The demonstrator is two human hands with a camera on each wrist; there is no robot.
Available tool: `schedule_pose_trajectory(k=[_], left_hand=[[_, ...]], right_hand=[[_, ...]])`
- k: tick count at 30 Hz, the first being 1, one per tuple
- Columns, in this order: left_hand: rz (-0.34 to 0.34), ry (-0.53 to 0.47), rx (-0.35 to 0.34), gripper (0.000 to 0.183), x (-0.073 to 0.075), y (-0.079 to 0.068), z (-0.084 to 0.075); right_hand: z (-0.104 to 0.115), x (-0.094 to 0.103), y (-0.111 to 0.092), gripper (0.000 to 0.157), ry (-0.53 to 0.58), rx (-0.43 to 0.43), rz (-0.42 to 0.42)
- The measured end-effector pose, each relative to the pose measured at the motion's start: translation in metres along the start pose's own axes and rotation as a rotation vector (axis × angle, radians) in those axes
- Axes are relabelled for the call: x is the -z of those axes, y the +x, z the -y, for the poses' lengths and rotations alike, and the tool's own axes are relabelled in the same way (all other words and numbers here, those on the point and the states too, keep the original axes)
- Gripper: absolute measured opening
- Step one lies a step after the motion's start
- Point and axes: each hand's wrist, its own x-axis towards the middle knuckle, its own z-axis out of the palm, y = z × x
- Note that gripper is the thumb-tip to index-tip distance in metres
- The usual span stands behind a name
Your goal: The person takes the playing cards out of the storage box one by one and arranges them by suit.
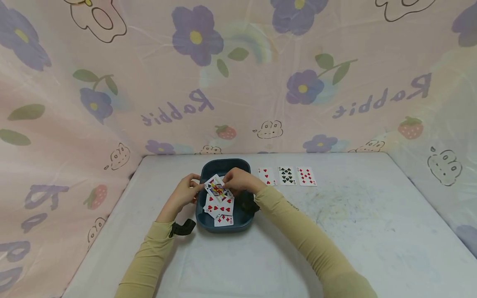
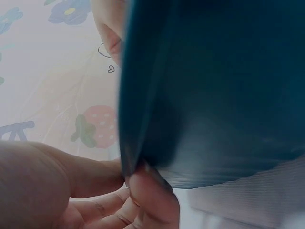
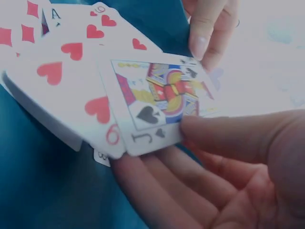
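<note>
In the head view a dark blue plastic basin holds several loose playing cards. My left hand is at its left side; in the left wrist view the thumb and fingers pinch the basin's edge. My right hand reaches over the basin and pinches a jack of spades between thumb and fingers, face up and tilted. Under the jack lies a hearts card, overlapping it in the right wrist view. A diamonds card shows below in the basin, and an ace peeks out behind.
Right of the basin, a hearts card, a clubs card and a diamonds card lie face up in a row on the white table. A printed cloth rises behind and along both sides.
</note>
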Motion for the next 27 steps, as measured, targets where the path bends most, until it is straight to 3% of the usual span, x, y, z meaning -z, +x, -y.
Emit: schedule_pose_trajectory(k=[14,21,27], left_hand=[[-0.005,-0.001,-0.003,0.036,-0.001,0.001,0.001],[-0.010,-0.004,0.008,0.036,-0.002,0.000,0.000],[-0.011,-0.007,0.004,0.035,-0.002,0.001,0.001]], right_hand=[[-0.006,0.009,-0.002,0.014,0.132,0.022,-0.136],[-0.009,0.020,-0.007,0.010,0.258,0.060,-0.113],[-0.013,0.030,-0.014,0.012,0.265,0.119,-0.090]])
